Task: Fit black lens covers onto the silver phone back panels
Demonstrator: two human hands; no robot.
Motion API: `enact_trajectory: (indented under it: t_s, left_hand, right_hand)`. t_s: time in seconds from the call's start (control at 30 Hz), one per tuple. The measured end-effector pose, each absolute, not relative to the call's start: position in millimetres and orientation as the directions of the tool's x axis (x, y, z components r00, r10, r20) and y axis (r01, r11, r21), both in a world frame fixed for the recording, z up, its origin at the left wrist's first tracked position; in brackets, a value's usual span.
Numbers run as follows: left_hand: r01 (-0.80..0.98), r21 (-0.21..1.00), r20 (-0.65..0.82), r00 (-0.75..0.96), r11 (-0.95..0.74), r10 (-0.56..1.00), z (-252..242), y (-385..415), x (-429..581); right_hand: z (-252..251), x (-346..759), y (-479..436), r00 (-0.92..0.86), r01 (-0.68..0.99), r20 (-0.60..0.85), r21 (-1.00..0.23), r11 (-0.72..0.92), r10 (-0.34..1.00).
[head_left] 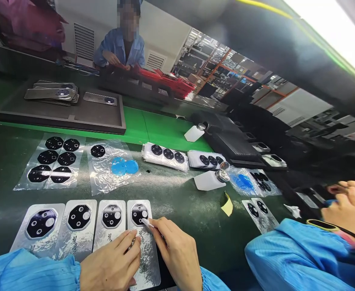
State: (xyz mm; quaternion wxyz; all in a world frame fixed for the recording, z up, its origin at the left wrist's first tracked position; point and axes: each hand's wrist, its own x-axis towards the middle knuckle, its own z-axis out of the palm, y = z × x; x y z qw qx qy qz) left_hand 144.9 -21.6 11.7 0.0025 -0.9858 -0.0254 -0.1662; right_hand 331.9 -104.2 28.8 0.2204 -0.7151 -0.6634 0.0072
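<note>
Four silver phone back covers lie side by side at the near edge, each with a black octagonal camera lens plate. My left hand rests with fingers flat on the rightmost cover, pressing it down. My right hand pinches a thin white swab whose tip touches that cover's black lens plate. The other covers lie untouched to the left.
Plastic sheets of black lens plates and blue film discs lie beyond the covers. Two white dispenser bottles stand mid-table. A dark tray holds more covers. A co-worker's blue sleeve is at right; another person sits opposite.
</note>
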Motion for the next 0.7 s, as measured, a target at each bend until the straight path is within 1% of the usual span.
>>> enact_trajectory:
  t_s: [0.2, 0.43, 0.7]
  left_hand:
    - [0.059, 0.009, 0.334, 0.941, -0.998, 0.059, 13.3, -21.3, 146.7]
    - [0.035, 0.009, 0.319, 0.947, -0.999, 0.036, 10.7, -21.3, 144.8]
    - [0.044, 0.018, 0.318, 0.947, -0.999, 0.047, 7.5, -22.4, 145.1]
  right_hand:
    - [29.0, 330.5, -103.9, 0.106, 0.952, 0.280, -0.306, -0.016, 0.954]
    - [29.7, 329.1, -103.8, 0.104, 0.963, 0.293, -0.270, -0.023, 0.951]
    - [35.8, 328.5, -100.5, 0.024, 0.987, 0.292, -0.161, 0.024, 0.956]
